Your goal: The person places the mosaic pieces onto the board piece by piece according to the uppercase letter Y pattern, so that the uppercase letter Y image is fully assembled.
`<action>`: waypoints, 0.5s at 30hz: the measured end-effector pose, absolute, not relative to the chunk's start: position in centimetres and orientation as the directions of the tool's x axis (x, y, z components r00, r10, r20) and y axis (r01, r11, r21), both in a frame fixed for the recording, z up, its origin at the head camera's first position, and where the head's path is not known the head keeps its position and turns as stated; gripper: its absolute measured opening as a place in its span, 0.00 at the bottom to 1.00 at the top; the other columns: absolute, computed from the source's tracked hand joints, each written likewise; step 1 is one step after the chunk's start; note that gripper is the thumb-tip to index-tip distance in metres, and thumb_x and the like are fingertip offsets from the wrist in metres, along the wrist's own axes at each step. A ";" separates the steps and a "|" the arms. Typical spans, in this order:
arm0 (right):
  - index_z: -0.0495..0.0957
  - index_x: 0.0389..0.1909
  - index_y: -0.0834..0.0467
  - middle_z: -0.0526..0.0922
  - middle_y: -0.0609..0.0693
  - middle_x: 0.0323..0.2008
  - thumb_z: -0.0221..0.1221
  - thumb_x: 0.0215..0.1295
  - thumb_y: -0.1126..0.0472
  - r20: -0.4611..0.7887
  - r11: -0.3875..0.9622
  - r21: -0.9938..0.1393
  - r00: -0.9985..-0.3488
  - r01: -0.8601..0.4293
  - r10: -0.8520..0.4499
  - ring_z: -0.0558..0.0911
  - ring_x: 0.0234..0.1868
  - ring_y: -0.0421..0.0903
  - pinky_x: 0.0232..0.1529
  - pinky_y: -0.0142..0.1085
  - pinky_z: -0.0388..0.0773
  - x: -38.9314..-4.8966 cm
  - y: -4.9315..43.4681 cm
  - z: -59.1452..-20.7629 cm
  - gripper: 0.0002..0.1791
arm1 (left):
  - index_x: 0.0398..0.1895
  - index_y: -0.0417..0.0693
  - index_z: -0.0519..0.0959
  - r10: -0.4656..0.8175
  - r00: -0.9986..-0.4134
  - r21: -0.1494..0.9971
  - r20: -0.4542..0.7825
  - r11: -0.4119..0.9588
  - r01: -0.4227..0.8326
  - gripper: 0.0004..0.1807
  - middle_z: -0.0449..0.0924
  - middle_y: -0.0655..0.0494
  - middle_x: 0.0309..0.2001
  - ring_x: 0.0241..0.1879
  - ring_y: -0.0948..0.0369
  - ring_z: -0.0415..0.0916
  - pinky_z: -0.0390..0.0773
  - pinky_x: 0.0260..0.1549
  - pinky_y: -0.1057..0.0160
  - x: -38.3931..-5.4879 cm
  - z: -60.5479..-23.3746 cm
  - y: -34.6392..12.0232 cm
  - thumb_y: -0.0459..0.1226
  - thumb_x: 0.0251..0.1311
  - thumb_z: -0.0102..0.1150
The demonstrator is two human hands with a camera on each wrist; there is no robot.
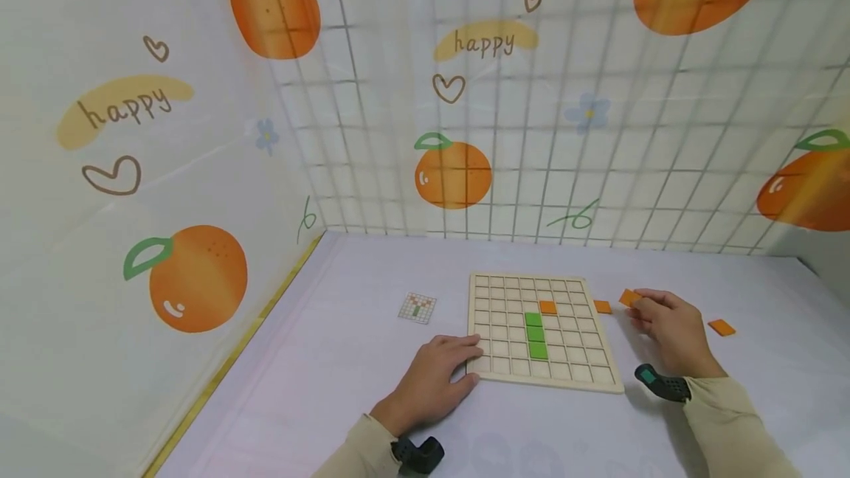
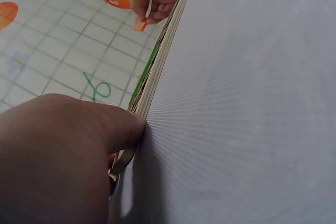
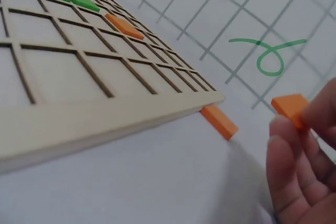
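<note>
A wooden grid board [image 1: 551,386] lies flat on the table, with green tiles [image 1: 536,336] in a column and one orange tile [image 1: 547,307] touching the column's upper right. My left hand [image 1: 430,380] rests at the board's left edge, fingertips over the rim; in the left wrist view its thumb [image 2: 123,125] touches the board's side. Right of the board, my right hand [image 1: 676,329] pinches an orange square tile [image 3: 290,107] between thumb and fingers, above the table. Another orange tile [image 3: 220,123] lies against the board's right edge.
A small pattern card [image 1: 418,308] with a coloured grid lies left of the board. One more orange tile [image 1: 721,327] lies right of my right hand. Behind the table stands a wire grid [image 1: 372,190] under a printed sheet.
</note>
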State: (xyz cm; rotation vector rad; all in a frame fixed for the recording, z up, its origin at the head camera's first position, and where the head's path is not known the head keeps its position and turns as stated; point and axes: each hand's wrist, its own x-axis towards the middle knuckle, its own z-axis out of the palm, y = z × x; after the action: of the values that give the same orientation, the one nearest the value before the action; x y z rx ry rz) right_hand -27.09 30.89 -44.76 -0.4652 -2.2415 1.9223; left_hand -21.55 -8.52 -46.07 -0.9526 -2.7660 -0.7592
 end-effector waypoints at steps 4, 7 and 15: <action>0.70 0.63 0.62 0.80 0.40 0.37 0.55 0.74 0.55 -0.128 0.099 -0.980 -0.931 0.171 0.343 0.82 0.36 0.39 0.36 0.29 0.82 -27.5 30.7 -44.5 0.23 | 0.62 0.53 0.79 0.544 -0.797 0.417 0.262 0.681 0.602 0.21 0.71 0.63 0.69 0.65 0.59 0.67 0.68 0.63 0.51 -21.6 -46.0 -8.6 0.44 0.69 0.57; 0.70 0.65 0.60 0.80 0.39 0.36 0.54 0.74 0.56 -0.136 0.105 -0.978 -0.927 0.183 0.350 0.82 0.37 0.39 0.36 0.29 0.82 -27.7 30.5 -44.5 0.23 | 0.63 0.53 0.79 0.545 -0.798 0.421 0.259 0.679 0.601 0.21 0.71 0.62 0.69 0.66 0.59 0.67 0.68 0.63 0.51 -21.6 -45.9 -8.5 0.44 0.69 0.56; 0.68 0.67 0.66 0.82 0.45 0.40 0.53 0.75 0.57 -0.067 0.202 -0.972 -0.962 0.123 0.265 0.82 0.37 0.39 0.37 0.31 0.83 -28.1 29.7 -44.6 0.25 | 0.63 0.53 0.79 0.543 -0.803 0.434 0.246 0.679 0.592 0.21 0.70 0.63 0.69 0.66 0.60 0.67 0.67 0.63 0.51 -21.4 -45.8 -8.6 0.45 0.69 0.56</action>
State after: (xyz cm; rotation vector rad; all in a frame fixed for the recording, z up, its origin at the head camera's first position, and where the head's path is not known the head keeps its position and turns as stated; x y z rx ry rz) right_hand -28.13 29.75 -44.60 -0.3805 -2.3443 1.8775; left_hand -21.40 -8.61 -45.83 -0.9454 -2.7892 -0.7737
